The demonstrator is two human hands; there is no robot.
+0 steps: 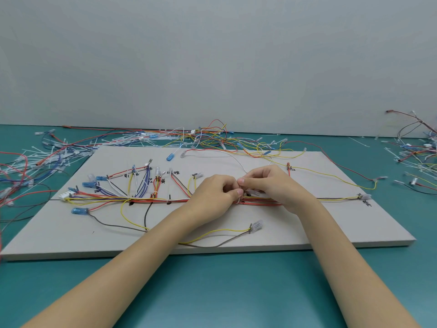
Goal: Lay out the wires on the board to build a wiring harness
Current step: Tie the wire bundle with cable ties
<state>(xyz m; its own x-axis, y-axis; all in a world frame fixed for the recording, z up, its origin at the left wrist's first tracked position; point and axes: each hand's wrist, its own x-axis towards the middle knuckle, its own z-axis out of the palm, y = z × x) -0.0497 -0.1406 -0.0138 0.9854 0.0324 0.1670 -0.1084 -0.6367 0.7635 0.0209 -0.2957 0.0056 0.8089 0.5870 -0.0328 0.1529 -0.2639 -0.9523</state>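
Observation:
A grey board [295, 230] lies flat on the teal table. Across its middle runs a bundle of red, yellow and white wires [146, 199], with branches fanning up to blue and clear connectors. My left hand [214, 194] and my right hand [272, 183] meet over the bundle near the board's centre. Both pinch a thin white cable tie [239, 197] looped around the bundle there. The fingertips hide most of the tie. A yellow and a brown wire end at a clear connector [256, 225] in front of my hands.
Loose wires and white cable ties lie heaped behind the board [201, 138], at the left [35, 166] and at the far right [416, 152]. A plain grey wall stands behind the table. A yellow wire [331, 175] loops over the board's right part.

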